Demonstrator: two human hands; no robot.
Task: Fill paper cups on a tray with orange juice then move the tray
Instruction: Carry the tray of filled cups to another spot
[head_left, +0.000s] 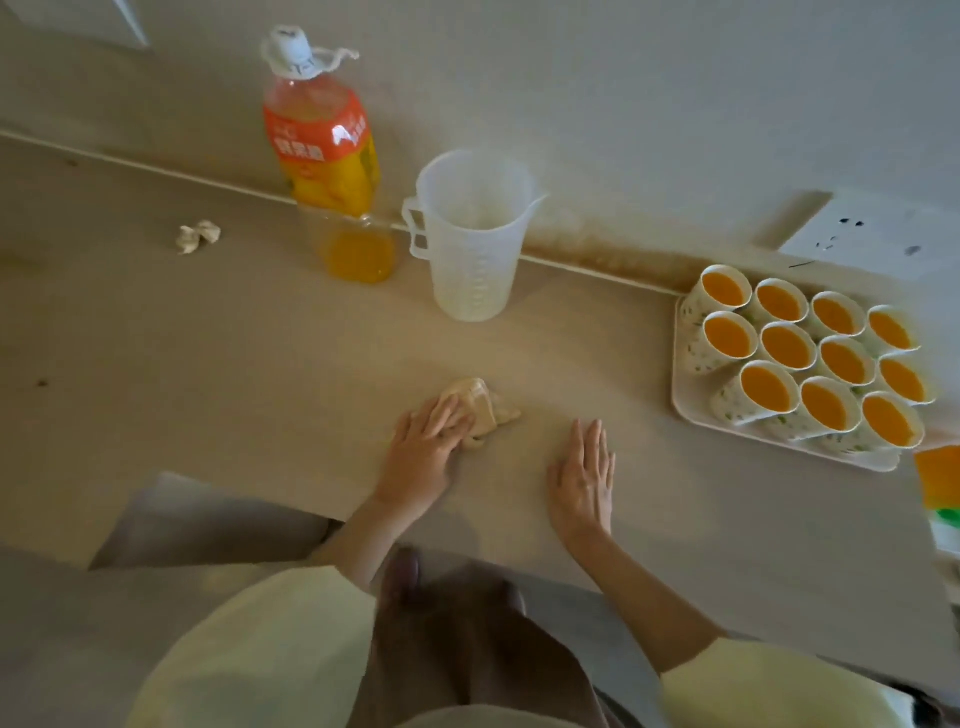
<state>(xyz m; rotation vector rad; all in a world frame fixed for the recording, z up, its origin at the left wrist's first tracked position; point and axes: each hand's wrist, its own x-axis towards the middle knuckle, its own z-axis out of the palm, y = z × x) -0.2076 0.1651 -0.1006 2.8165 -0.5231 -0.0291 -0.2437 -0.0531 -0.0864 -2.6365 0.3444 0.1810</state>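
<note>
While the person stands at the near edge of the table (208, 364), pale yellow sleeves (270, 639) show at the bottom of the view and both bare forearms reach forward over the tabletop. Their left hand (423, 452) lies palm down with its fingers pressed onto a crumpled, juice-stained tissue (480, 408), covering part of it rather than closing around it. Their right hand (584, 475) rests flat and open on the bare surface just beside it, fingers together, holding nothing. Farther off to the right sits the tray (685, 400), carrying eleven paper cups (787, 345) in rows, each filled with orange juice. Beyond the hands, near the middle of the table, a clear plastic measuring jug (470, 234) stands upright and looks empty. Left of it stands a large juice bottle (322, 140) with an orange label and white cap, only a little juice left at its bottom. Another small crumpled tissue (197, 236) lies farther left, near the wall (675, 78).
</note>
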